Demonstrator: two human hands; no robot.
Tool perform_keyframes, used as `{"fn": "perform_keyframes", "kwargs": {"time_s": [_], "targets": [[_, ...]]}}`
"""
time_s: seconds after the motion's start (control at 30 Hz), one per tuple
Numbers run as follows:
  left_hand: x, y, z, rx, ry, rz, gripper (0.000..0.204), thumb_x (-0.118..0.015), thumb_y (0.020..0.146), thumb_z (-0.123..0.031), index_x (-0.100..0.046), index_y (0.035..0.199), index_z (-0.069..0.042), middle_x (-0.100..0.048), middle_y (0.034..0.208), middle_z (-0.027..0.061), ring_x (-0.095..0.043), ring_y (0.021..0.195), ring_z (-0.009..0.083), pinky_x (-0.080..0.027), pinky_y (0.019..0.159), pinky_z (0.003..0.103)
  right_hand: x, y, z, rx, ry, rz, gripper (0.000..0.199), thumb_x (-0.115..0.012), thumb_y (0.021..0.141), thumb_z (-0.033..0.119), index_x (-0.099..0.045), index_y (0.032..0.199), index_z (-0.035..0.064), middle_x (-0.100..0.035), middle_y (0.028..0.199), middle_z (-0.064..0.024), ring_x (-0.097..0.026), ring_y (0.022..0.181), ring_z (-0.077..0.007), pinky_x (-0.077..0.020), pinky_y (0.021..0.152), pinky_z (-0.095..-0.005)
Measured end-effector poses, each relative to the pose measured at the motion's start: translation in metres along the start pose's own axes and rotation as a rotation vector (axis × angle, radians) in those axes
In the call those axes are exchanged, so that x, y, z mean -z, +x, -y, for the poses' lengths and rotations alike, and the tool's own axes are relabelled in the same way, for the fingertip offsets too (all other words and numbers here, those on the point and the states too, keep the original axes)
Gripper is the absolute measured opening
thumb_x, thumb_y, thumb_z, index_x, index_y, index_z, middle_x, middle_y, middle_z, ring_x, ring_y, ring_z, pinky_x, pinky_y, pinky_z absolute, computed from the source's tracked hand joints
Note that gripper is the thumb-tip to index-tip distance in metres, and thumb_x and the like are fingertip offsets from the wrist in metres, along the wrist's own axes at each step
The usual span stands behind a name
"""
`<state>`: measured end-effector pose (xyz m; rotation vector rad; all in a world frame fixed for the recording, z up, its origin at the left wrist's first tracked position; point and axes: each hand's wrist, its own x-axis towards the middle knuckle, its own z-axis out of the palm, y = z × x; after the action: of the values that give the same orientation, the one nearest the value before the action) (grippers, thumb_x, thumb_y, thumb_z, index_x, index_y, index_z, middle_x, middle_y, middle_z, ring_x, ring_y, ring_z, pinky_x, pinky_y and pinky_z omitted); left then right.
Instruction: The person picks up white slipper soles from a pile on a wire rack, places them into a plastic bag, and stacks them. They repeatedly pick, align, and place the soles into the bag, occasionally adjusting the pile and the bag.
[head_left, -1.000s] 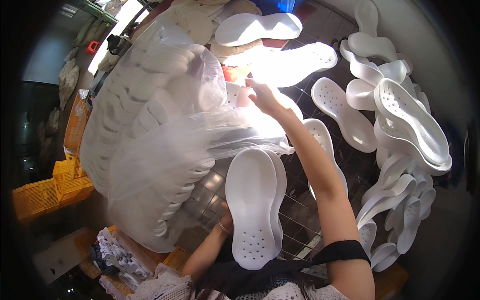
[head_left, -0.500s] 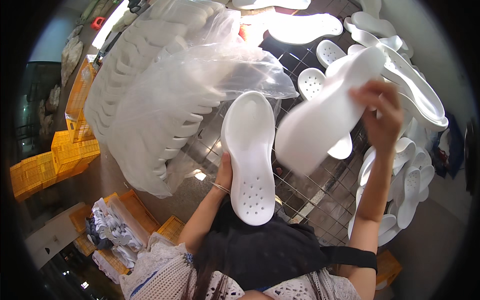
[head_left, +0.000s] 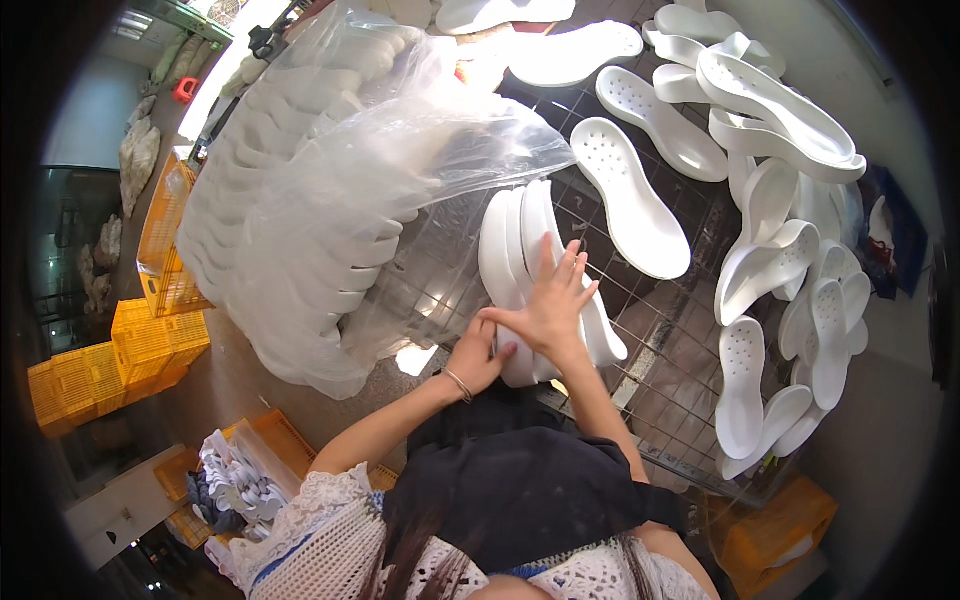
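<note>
In the clear bag (head_left: 480,150) lie white soles (head_left: 225,225).

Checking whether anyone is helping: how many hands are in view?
2: the left hand at the near left of the white sole stack, the right hand spread across it. The plastic bag could hide others.

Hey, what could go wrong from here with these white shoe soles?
The right hand is spread over the stacked white shoe soles, not wrapped around them, so one might slip sideways. The loose edge of the clear plastic bag lies close to the stack and could snag. On the right, the overlapping loose soles lie at odd angles; one may slide.
</note>
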<state>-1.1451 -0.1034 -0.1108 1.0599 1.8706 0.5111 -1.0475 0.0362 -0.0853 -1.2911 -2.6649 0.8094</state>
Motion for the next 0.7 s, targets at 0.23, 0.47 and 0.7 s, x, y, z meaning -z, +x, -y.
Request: {"fn": "perform_keyframes", "kwargs": {"time_s": [0.23,0.47,0.7], "targets": [[0.129,0.014,-0.002,-0.088,0.894,-0.873,0.102,-0.078,0.070,-0.043,-0.024,0.151,-0.012,-0.006,0.153,0.0350,-0.003,0.146,0.0429,-0.012,0.106,0.072,0.011,0.012,-0.018,-0.024,0.102,0.028,0.130,-0.084,0.051,0.043,-0.008,0.152,0.0112,-0.044,0.124,-0.0259,-0.042,0.117,-0.0394,-0.0309,0.095,-0.0569],[0.296,0.082,0.023,0.266,0.379,-0.739,0.064,-0.076,0.074,-0.024,-0.055,0.130,-0.003,-0.063,0.115,0.0222,-0.068,0.087,0.0258,-0.053,0.073,0.031,0.093,0.028,0.025,0.288,0.521,0.448,0.125,-0.082,0.049,0.042,-0.019,0.151,0.0086,-0.049,0.124,-0.0236,-0.047,0.117,-0.0395,-0.0292,0.103,-0.0484],[0.354,0.061,-0.153,-0.194,-0.542,-0.251,0.023,-0.055,0.084,-0.002,-0.066,0.103,0.003,-0.066,0.086,0.0025,-0.059,0.070,0.0055,-0.048,0.062,0.021,0.102,0.193,0.118,0.493,0.821,0.579,0.110,-0.080,0.055,0.036,-0.030,0.147,0.0055,-0.048,0.132,-0.0216,-0.047,0.122,-0.0345,-0.0349,0.106,-0.0395]]}}
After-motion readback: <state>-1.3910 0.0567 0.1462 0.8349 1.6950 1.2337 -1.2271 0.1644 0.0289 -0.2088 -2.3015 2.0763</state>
